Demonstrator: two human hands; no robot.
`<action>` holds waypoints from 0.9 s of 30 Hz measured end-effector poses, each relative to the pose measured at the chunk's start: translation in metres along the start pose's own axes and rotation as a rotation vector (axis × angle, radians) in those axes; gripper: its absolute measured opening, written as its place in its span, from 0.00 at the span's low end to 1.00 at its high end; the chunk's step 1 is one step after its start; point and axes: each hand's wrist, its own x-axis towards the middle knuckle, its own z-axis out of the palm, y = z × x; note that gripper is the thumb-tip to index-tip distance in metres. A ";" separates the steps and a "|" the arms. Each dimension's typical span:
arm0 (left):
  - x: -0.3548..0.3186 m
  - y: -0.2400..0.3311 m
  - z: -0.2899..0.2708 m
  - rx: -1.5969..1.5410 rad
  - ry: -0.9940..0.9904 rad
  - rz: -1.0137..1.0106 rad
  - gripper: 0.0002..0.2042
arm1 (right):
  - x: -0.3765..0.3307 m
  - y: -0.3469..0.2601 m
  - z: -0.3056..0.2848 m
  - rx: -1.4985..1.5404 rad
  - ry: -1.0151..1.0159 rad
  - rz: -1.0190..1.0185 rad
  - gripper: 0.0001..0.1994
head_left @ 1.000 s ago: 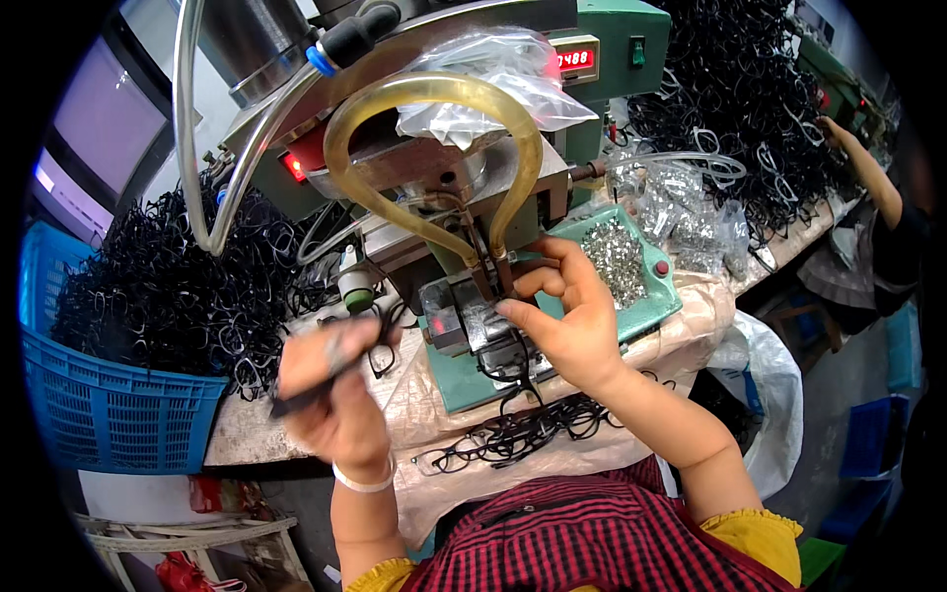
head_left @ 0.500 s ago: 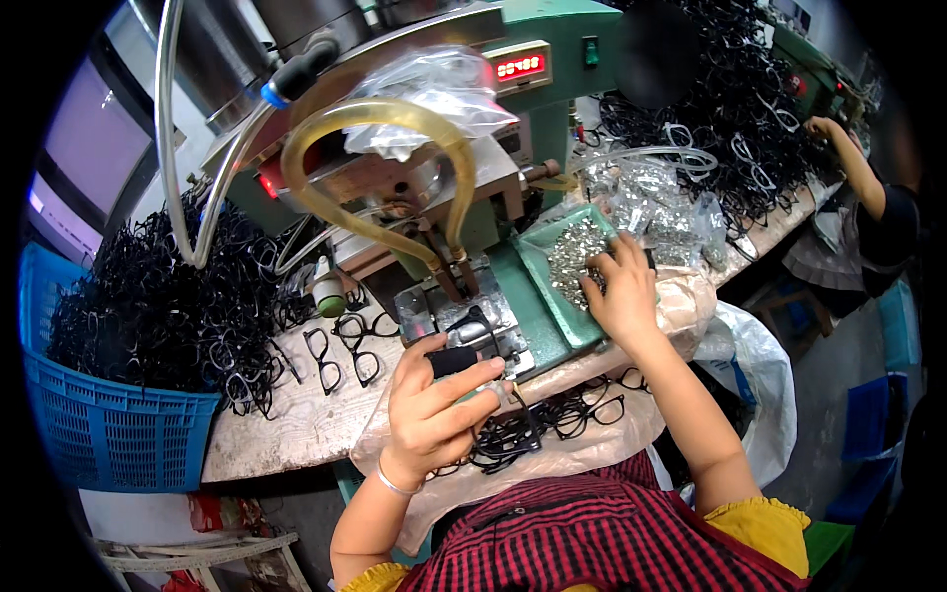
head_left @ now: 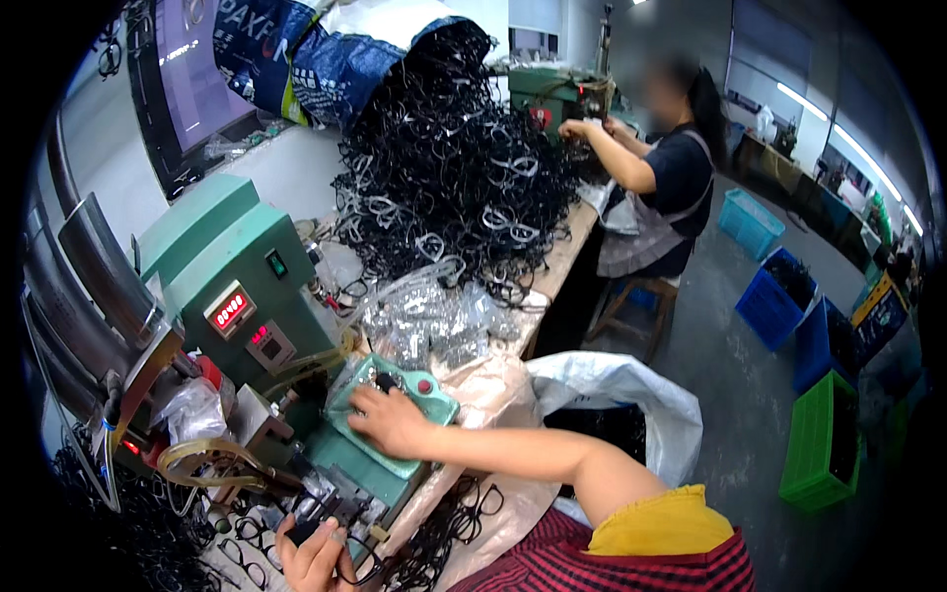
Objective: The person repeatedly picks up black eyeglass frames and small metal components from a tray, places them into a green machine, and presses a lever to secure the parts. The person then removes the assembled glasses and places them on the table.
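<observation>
My left hand (head_left: pixel 314 555), at the lower edge, is closed on a black eyeglass frame (head_left: pixel 369 570) beside the metal fixture (head_left: pixel 330 493) of a green press (head_left: pixel 212 247). Something black covers one of its fingers. My right hand (head_left: pixel 393 422) reaches into a green tray (head_left: pixel 434 403) holding small shiny metal parts (head_left: pixel 369 375). Its fingers are bent and somewhat apart among the parts, and their tips are partly hidden. Brown tubes (head_left: pixel 212 449) curve above the fixture.
A large heap of black eyeglass frames (head_left: pixel 444 187) spills from a blue sack (head_left: pixel 335 74). Bags of metal parts (head_left: pixel 424 321) lie behind the tray. More frames (head_left: pixel 459 513) rest on the front cloth. A co-worker (head_left: pixel 666 168) works farther off; crates (head_left: pixel 821 444) stand on the floor.
My view has swung to the right, bringing the co-worker and floor crates into sight. My right hand is still in the tray, its fingers more bent; my left stays at the fixture.
</observation>
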 end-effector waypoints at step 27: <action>-0.208 -0.303 -0.174 1.252 -0.418 -0.975 0.09 | 0.029 -0.018 -0.004 0.069 0.041 0.332 0.07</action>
